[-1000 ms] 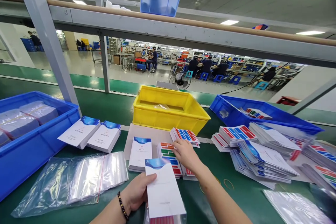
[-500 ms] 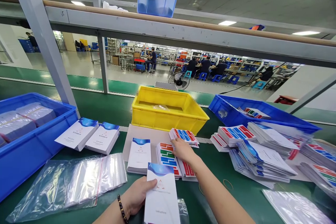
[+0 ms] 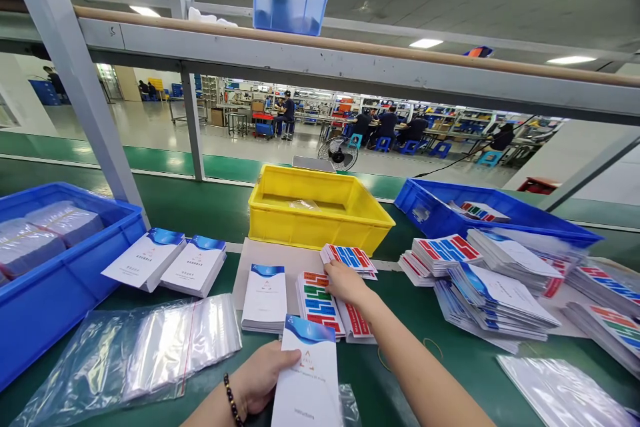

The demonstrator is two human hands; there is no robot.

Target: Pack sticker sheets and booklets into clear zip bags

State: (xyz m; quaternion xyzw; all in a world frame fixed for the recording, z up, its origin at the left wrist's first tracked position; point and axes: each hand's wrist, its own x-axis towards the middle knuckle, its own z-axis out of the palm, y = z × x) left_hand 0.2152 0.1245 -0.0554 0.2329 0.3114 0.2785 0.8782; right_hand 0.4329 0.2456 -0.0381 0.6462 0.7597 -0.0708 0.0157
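My left hand [image 3: 260, 373], with a beaded bracelet at its wrist, grips a white instruction booklet [image 3: 307, 380] with a blue top; the thumb presses on its cover. At the near edge of a stack of colour-printed cards [image 3: 350, 257] are the bent fingers of my right hand [image 3: 347, 283], closed on a card there; the fingertips are partly hidden. Just below that hand lie another stack with red, green and blue blocks [image 3: 318, 303] and some red-printed cards [image 3: 354, 321]. A pile of instruction booklets [image 3: 264, 300] stands left of these on a pale board.
A yellow bin [image 3: 320, 223] stands behind the stacks. Blue bins [image 3: 100, 260] flank both sides. Clear plastic bags [image 3: 165, 347] lie at left, more bags [image 3: 560, 390] at right. Booklet piles [image 3: 500, 300] fill the right side. A shelf beam [image 3: 350, 60] crosses above.
The view has shifted slightly. The booklet in my left hand has tilted a little; my right hand stays at the card stack.
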